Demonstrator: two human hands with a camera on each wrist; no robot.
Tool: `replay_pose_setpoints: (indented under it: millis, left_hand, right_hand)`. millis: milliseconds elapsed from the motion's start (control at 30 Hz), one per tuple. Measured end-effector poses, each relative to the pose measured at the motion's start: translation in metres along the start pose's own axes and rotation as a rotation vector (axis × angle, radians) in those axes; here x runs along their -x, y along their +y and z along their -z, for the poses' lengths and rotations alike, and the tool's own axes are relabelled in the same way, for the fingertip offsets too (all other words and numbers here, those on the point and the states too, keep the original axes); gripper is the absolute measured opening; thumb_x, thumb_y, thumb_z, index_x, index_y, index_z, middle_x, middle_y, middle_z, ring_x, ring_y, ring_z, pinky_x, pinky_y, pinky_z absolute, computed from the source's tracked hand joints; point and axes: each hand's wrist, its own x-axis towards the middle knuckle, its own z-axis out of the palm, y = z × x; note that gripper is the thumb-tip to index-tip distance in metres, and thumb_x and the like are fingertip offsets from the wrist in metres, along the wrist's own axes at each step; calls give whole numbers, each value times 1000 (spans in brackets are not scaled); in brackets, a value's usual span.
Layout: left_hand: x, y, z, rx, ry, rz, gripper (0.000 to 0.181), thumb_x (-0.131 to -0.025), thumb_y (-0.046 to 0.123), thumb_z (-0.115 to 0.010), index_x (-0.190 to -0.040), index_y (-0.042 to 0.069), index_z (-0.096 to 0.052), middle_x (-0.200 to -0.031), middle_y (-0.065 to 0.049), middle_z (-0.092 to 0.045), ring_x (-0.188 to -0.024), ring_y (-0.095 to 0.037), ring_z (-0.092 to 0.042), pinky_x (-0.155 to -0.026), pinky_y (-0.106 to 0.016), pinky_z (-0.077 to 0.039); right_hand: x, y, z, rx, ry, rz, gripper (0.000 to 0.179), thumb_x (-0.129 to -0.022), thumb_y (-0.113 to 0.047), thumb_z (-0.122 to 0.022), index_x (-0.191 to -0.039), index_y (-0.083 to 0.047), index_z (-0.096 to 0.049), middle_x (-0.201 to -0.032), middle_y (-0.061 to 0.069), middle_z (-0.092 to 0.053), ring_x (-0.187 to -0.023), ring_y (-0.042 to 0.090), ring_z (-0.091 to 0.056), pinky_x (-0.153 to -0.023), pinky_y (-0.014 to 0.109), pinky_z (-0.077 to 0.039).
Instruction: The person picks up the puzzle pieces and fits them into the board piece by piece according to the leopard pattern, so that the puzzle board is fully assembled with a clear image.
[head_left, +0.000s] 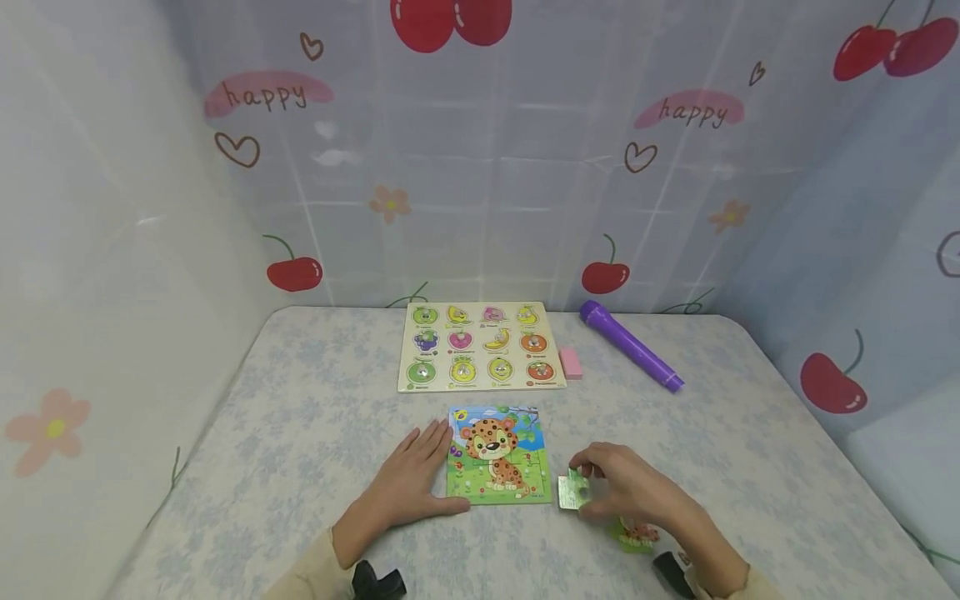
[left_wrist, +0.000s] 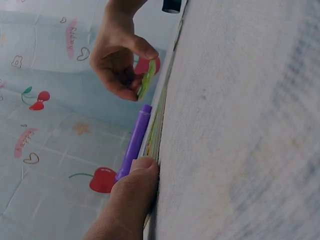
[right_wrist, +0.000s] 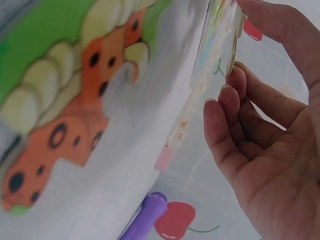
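A square jigsaw puzzle (head_left: 498,467) with a spotted leopard cub on green grass lies on the table. At its left side my left hand (head_left: 405,479) rests with fingers extended, thumb along the lower left corner. Right of the puzzle, my right hand (head_left: 633,483) pinches a small green puzzle piece (head_left: 570,492) between thumb and fingers. The left wrist view shows this green piece (left_wrist: 146,80) tilted and held above the table. Beneath the right wrist lies a loose green-and-orange puzzle piece (head_left: 636,535), seen close in the right wrist view as spotted orange legs (right_wrist: 60,120).
Behind the puzzle lies a wooden fruit board (head_left: 480,387) with several fruit shapes. A pink block (head_left: 571,363) touches or nearly touches its right edge. Farther right is a purple microphone-shaped stick (head_left: 630,346). A cherry-print curtain (head_left: 487,167) stands along the table's back edge.
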Motion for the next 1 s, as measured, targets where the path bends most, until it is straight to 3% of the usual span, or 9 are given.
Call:
replay_pose_setpoints:
  millis: [167, 533, 1000]
  left_hand:
    - [-1, 0, 0, 2, -9, 15, 114, -76, 85, -47, -156, 7, -21, -164, -8, -17, -152, -23, -17, -123, -47, -19]
    - [-1, -1, -1, 4, -10, 11, 114, -76, 85, -47, -156, 8, -20, -164, -8, -16, -152, -23, -16, -123, -47, -18]
    - [0, -1, -1, -2, -5, 5, 113, -77, 85, -45, -156, 7, -21, -164, -8, -17, -152, -23, -16, -123, -46, -18]
  right_hand:
    - [-7, -2, 0, 22, 41, 75, 47, -68, -27, -87, -109, -11, -70, -87, -10, -59, -80, 6, -53, -67, 22, -47]
    - [-36, -28, -9, 99, 47, 120, 48, -68, -29, -87, -109, -10, -70, -90, -8, -62, -83, 7, -54, -73, 26, -50]
    - [-74, -64, -31, 74, -11, 208, 45, -70, -29, -86, -108, -11, -71, -87, -7, -62, -74, 3, -48, -67, 20, -46]
